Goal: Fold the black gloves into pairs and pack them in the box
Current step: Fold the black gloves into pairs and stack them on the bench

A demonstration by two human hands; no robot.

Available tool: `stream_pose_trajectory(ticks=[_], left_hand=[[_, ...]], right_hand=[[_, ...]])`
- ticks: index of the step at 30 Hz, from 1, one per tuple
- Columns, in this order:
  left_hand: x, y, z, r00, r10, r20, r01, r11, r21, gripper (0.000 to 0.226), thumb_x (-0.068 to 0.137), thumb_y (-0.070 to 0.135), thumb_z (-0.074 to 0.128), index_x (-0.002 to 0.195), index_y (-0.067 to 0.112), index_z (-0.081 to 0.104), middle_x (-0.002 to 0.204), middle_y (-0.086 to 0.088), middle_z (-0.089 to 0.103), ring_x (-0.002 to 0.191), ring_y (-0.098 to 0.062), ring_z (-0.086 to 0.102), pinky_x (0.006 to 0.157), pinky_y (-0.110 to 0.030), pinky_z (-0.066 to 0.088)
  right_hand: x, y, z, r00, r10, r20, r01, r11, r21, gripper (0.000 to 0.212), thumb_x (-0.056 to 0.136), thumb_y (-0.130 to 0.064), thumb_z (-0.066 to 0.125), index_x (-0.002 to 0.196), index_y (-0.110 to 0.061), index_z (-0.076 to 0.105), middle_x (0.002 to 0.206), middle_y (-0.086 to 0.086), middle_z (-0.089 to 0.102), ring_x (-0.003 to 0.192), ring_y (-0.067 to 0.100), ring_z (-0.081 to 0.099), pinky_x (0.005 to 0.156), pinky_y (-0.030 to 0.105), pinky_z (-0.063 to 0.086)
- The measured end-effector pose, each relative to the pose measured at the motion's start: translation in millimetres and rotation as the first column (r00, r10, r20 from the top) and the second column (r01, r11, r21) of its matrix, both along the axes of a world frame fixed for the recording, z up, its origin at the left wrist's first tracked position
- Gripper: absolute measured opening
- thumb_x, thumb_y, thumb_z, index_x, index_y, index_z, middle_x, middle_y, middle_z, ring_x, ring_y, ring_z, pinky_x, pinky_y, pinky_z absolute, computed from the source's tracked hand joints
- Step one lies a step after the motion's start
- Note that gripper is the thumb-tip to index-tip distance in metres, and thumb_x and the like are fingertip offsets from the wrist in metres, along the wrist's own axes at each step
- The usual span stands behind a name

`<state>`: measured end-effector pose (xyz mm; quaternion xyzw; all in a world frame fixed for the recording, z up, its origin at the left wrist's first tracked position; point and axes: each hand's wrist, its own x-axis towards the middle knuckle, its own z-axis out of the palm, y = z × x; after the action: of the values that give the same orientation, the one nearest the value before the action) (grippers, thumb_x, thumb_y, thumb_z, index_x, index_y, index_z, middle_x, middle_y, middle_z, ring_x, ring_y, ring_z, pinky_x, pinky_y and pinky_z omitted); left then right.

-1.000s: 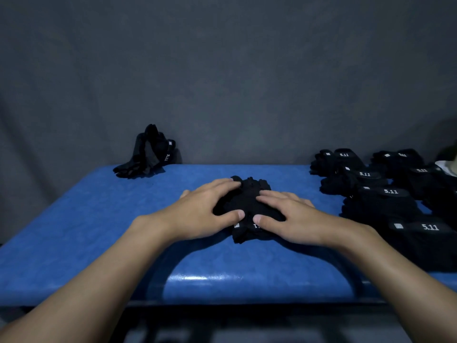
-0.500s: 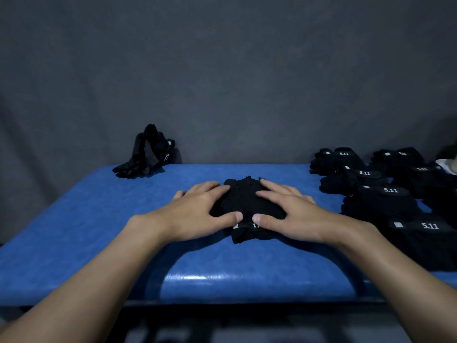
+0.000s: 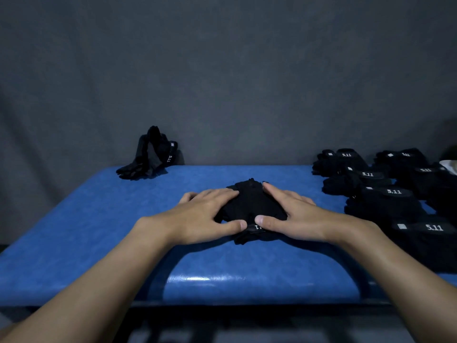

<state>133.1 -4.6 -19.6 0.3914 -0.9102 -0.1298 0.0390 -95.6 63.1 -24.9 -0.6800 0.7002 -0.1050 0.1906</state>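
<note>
Far left, at the back edge of the table (image 3: 74,231): loose gloves (image 3: 150,157) propped against the grey backdrop (image 3: 222,82), cuffs up, fingertips trailing left onto the blue top.

Centre: left hand (image 3: 202,219) lies flat on the left side of the bundle (image 3: 252,206), fingers straight, pressing. The bundle lies on the table, long axis near-to-far, labelled cuff toward the person. Right hand (image 3: 294,216) presses flat on its right side; the thumb tips nearly meet over the cuff.

Right: rows of folded pairs (image 3: 385,201), "5.11" labels up.
</note>
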Motion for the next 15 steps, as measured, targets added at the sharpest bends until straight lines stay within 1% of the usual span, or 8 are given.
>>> stream_pose_trajectory(ticks=[2, 4, 5, 7, 10, 12, 15], left_hand=[[0.3, -0.6, -0.4, 1.0, -0.002, 0.018, 0.002, 1.0, -0.011, 0.078, 0.088, 0.073, 0.042, 0.154, 0.04, 0.015, 0.159, 0.022, 0.019, 0.147, -0.001, 0.012, 0.118, -0.034, 0.006], [0.6, -1.0, -0.4, 1.0, -0.002, 0.026, 0.003, 1.0, -0.021, 0.079, 0.087, 0.075, 0.04, 0.154, 0.04, 0.016, 0.158, 0.023, 0.02, 0.146, 0.0, 0.012, 0.117, -0.033, 0.006], [0.6, -1.5, -0.5, 1.0, -0.001, 0.031, 0.002, 1.0, -0.024, 0.08, 0.086, 0.077, 0.039, 0.154, 0.04, 0.017, 0.157, 0.023, 0.02, 0.145, 0.0, 0.012, 0.116, -0.033, 0.006], [0.5, -2.7, -0.4, 0.999, 0.004, 0.042, -0.003, 1.0, -0.031, 0.083, 0.083, 0.079, 0.036, 0.153, 0.041, 0.017, 0.157, 0.024, 0.019, 0.145, -0.001, 0.012, 0.115, -0.032, 0.005], [0.1, -3.4, -0.8, 0.998, 0.009, 0.056, -0.007, 1.0, -0.027, 0.086, 0.08, 0.083, 0.034, 0.153, 0.04, 0.018, 0.156, 0.024, 0.019, 0.146, -0.003, 0.012, 0.116, -0.034, 0.005], [0.8, -3.0, -1.0, 0.998, 0.008, 0.063, -0.006, 1.0, -0.025, 0.094, 0.071, 0.088, 0.025, 0.152, 0.041, 0.019, 0.155, 0.024, 0.019, 0.145, -0.004, 0.013, 0.117, -0.035, 0.006], [1.4, -3.2, -1.2, 0.997, 0.011, 0.071, -0.008, 0.999, -0.047, 0.098, 0.067, 0.09, 0.02, 0.152, 0.04, 0.019, 0.155, 0.024, 0.021, 0.145, -0.004, 0.013, 0.119, -0.038, 0.007]], right_hand=[[-0.3, -0.3, 1.4, 0.999, 0.006, 0.049, -0.005, 0.999, -0.033, 0.101, 0.07, -0.083, 0.048, 0.152, -0.047, 0.001, 0.16, -0.009, 0.02, 0.148, 0.021, 0.014, 0.121, 0.042, 0.016], [-0.6, -0.9, 3.0, 0.995, 0.026, 0.095, -0.02, 0.998, -0.061, 0.106, 0.064, -0.087, 0.046, 0.151, -0.047, 0.002, 0.159, -0.018, 0.019, 0.148, 0.015, 0.016, 0.121, 0.041, 0.016], [-0.8, -1.6, 3.0, 0.995, 0.029, 0.099, -0.023, 0.998, -0.062, 0.108, 0.061, -0.089, 0.044, 0.151, -0.047, 0.002, 0.159, -0.02, 0.019, 0.148, 0.014, 0.016, 0.121, 0.041, 0.016], [-1.3, -2.5, 2.4, 0.998, 0.021, 0.061, -0.019, 0.999, -0.034, 0.112, 0.059, -0.091, 0.04, 0.152, -0.043, 0.0, 0.16, -0.016, 0.019, 0.149, 0.018, 0.016, 0.121, 0.041, 0.015], [-1.2, -2.2, 2.0, 1.0, 0.007, -0.005, -0.007, 1.0, -0.01, 0.107, 0.071, -0.086, 0.043, 0.155, -0.034, 0.004, 0.16, -0.007, 0.022, 0.148, 0.021, 0.017, 0.12, 0.039, 0.014], [-0.3, -1.0, 3.7, 1.0, 0.006, -0.018, -0.006, 1.0, -0.015, 0.101, 0.077, -0.081, 0.046, 0.155, -0.032, 0.007, 0.16, -0.006, 0.024, 0.148, 0.02, 0.018, 0.12, 0.037, 0.015], [0.8, -0.3, 6.0, 0.999, 0.028, -0.03, -0.028, 1.0, -0.011, 0.102, 0.073, -0.084, 0.044, 0.154, -0.03, 0.011, 0.159, -0.007, 0.027, 0.146, 0.018, 0.022, 0.119, 0.037, 0.017]])
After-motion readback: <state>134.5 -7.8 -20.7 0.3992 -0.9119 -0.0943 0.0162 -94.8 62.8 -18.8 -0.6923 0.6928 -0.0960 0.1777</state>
